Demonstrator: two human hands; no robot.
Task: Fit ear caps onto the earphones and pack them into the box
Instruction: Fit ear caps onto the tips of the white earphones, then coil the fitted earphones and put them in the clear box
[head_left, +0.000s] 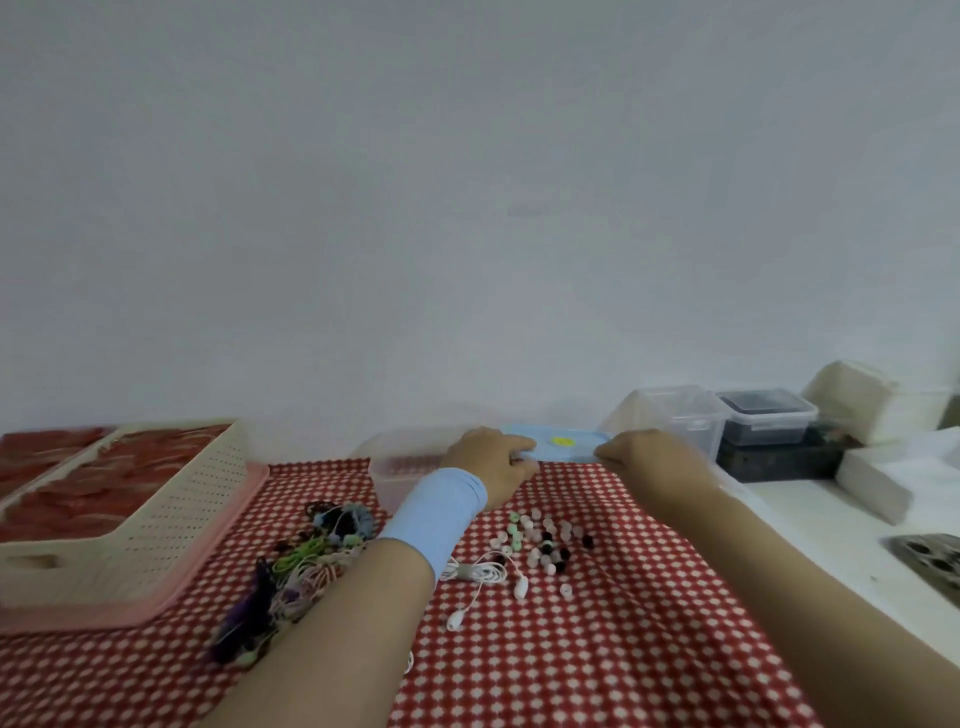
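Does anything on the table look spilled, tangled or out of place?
Yes. The ear caps lie scattered loose on the cloth, in no container. Left of them, coloured earphones form a tangled heap. The left hand and right hand grip a blue box; nothing looks damaged.

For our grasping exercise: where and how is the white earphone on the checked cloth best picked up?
Probably pinch the white earphone at its bundled cable, from above: it lies flat on the cloth, the coil is its bulkiest part, and the two buds trail loose toward you.
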